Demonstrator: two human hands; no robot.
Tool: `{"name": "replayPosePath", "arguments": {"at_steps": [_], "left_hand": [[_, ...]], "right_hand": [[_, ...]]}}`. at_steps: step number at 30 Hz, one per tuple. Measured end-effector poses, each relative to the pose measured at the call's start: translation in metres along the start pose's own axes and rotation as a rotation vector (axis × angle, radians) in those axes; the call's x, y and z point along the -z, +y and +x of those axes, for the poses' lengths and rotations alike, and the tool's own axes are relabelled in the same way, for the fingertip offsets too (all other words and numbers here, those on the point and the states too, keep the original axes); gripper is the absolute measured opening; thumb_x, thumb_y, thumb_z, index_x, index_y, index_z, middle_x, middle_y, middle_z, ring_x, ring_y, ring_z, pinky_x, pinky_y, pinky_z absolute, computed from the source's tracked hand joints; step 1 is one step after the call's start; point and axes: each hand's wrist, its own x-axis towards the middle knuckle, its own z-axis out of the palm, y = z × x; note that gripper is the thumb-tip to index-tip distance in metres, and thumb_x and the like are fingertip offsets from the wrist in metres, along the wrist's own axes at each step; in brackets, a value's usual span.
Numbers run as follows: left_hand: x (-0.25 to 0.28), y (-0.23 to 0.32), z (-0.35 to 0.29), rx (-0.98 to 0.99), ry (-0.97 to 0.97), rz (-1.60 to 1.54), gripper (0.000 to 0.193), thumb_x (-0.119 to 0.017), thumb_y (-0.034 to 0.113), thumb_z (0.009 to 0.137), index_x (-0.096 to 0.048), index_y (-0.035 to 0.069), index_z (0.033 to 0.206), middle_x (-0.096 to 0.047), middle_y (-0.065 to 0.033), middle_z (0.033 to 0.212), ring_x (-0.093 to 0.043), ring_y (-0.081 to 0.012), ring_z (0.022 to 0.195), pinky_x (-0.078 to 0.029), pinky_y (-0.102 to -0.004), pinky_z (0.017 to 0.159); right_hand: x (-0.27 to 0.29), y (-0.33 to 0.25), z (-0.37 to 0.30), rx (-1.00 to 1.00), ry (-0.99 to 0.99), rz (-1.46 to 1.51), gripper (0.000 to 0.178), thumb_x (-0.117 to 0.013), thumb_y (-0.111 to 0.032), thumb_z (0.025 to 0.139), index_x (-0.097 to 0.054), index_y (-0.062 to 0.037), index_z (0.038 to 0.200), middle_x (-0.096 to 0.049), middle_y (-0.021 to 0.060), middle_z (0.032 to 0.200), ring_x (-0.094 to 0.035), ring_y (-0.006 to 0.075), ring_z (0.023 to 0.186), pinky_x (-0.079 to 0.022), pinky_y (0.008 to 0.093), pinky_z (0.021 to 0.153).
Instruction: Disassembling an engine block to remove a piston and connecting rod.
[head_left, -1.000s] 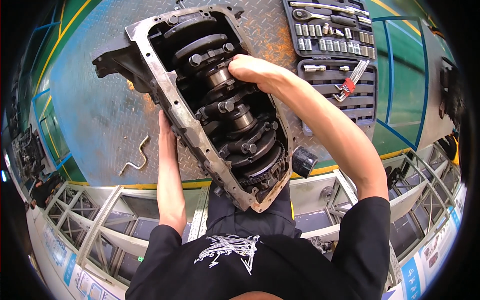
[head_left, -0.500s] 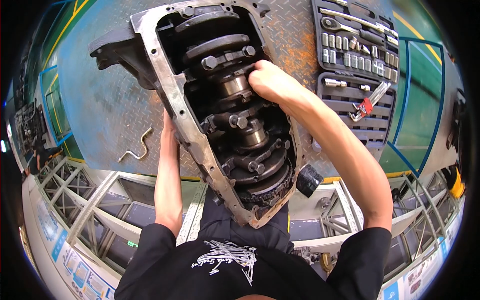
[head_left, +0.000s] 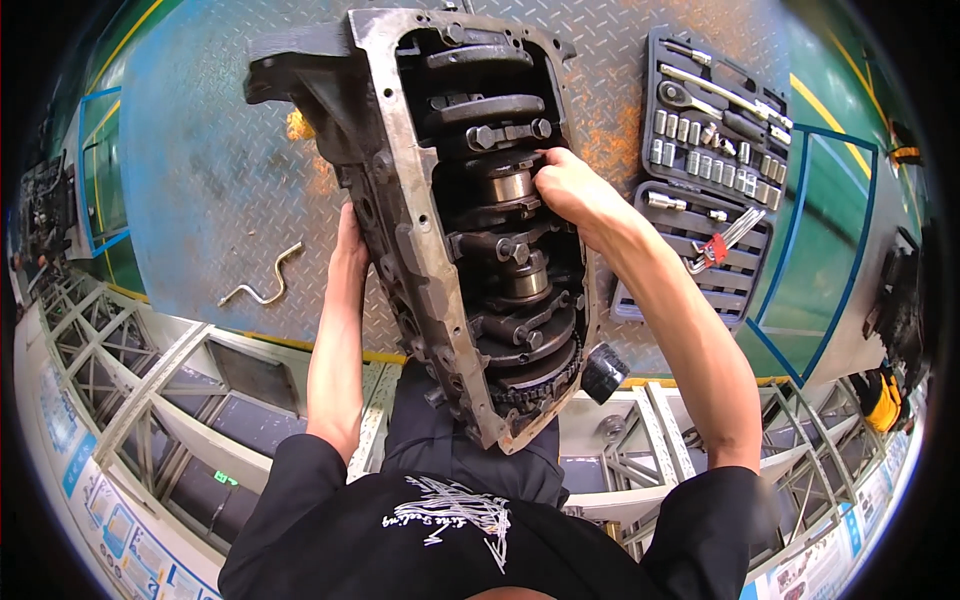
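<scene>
At the far left a bent, S-shaped grey metal rod lies loose on the diamond-plate steel desk. Next comes the left hand, flat against the outer wall of the big, grimy cast-metal engine block, fingers curled on its edge in a steadying grip rather than a pinch. The block lies open side up, its crankshaft and bolted bearing caps exposed. The right hand has travelled up the crankcase since a second ago and now sits on an upper journal, fingertips pressed together around it; work looks to be moving along the crank. At the right lies an open black socket-set case.
</scene>
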Motion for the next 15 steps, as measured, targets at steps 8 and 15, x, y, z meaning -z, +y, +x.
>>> {"name": "replayPosePath", "arguments": {"at_steps": [8, 15], "left_hand": [[-0.023, 0.007, -0.025, -0.007, -0.159, -0.156, 0.045, -0.053, 0.03, 0.098, -0.061, 0.0, 0.131, -0.065, -0.0138, 0.13, -0.064, -0.0275, 0.113, -0.049, -0.0411, 0.104], [-0.033, 0.013, -0.053, 0.017, -0.399, -0.233, 0.057, -0.042, 0.045, 0.104, -0.052, 0.004, 0.143, -0.057, -0.0121, 0.142, -0.055, -0.0294, 0.129, -0.042, -0.0435, 0.112]], "right_hand": [[0.0, -0.024, -0.009, -0.008, -0.085, -0.302, 0.029, -0.054, -0.013, 0.085, -0.065, -0.0001, 0.108, -0.067, 0.0089, 0.102, -0.058, 0.0205, 0.093, -0.049, 0.0425, 0.08], [0.004, -0.009, -0.005, 0.145, -0.033, -0.267, 0.029, -0.059, -0.018, 0.085, -0.072, -0.0008, 0.104, -0.071, 0.009, 0.096, -0.064, 0.0217, 0.085, -0.052, 0.0406, 0.073]]}}
